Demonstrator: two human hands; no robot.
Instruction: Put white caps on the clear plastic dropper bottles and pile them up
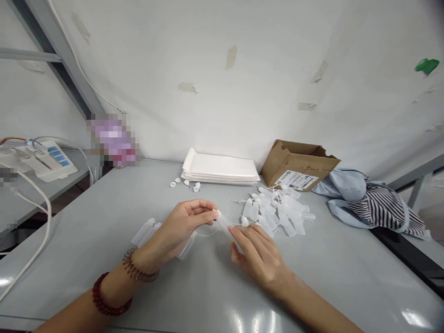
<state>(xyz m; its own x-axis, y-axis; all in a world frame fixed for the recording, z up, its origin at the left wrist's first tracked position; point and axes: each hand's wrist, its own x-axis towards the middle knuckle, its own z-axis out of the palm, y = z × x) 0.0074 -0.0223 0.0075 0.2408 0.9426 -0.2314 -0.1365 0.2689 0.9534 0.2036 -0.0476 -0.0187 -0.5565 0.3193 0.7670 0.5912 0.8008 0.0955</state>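
Note:
Both my hands are closed on one small translucent plastic bottle (225, 224), which is tilted above the table. The fingers of my left hand (189, 222) pinch its white upper end. Lower down, my right hand (258, 254) grips the bottle's body between thumb and fingers, hiding part of it. Beneath my left hand lies another clear bottle (187, 246) with a thin white strand running from its neck. More such bottles (144, 232) rest left of my left wrist. To the right, a heap of similar bottles (274, 210) is spread beyond my right hand.
Several small white caps (196, 187) sit before a stack of white envelopes (222, 167) at the wall. An open cardboard box (298, 164) stands behind the heap, with a striped cloth bag (381, 206) to its right. A white cable (48, 222) hangs at the left edge.

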